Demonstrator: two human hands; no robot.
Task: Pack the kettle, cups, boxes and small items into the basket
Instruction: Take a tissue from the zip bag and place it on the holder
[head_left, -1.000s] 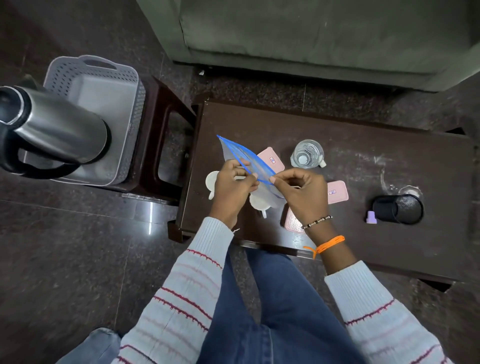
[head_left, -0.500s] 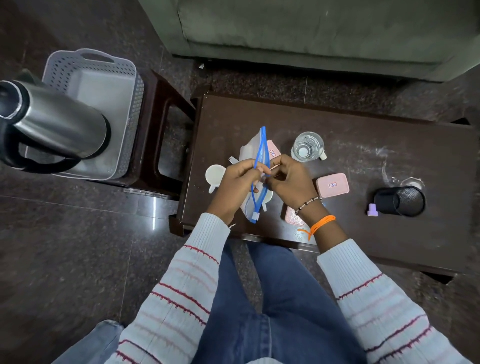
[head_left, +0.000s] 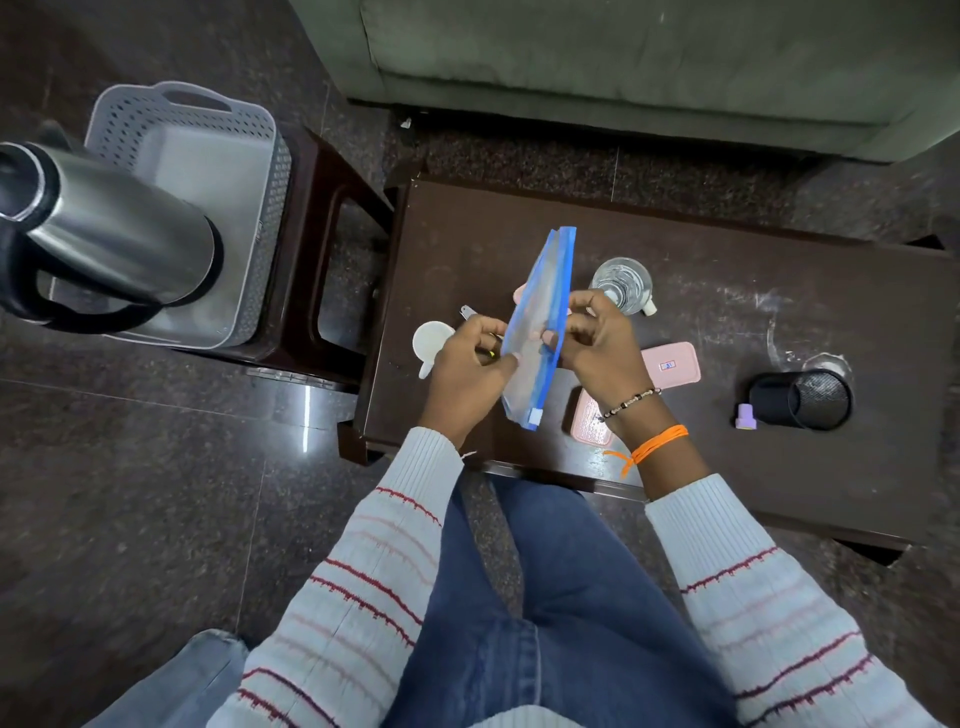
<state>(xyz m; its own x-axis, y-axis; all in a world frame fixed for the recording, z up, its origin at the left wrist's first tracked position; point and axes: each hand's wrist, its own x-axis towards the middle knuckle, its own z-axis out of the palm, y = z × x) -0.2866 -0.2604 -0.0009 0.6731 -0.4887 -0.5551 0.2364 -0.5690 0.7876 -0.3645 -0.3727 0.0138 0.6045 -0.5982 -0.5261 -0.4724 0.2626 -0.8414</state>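
Both hands hold a clear zip pouch (head_left: 540, 322) with a blue zipper edge above the dark table (head_left: 727, 291). My left hand (head_left: 470, 371) pinches its left face and also holds a small thin item I cannot identify. My right hand (head_left: 597, 345) grips the zipper edge. A steel kettle (head_left: 109, 234) stands at the left, in front of the grey perforated basket (head_left: 208, 135). On the table lie a white cup (head_left: 432, 340), a glass cup (head_left: 622, 278), pink boxes (head_left: 670, 364) (head_left: 589, 423), a black mesh cup (head_left: 800, 397) on its side and a small purple item (head_left: 746, 415).
The basket rests on a dark stool (head_left: 322, 270) to the left of the table. A green sofa (head_left: 649, 67) runs along the far side. The floor is dark polished stone. My legs in blue jeans are below the table's near edge.
The pouch has turned from lying slanted to standing on edge, then been tilted and raised a little. Both hands have shifted along it, the right onto the zipper edge.
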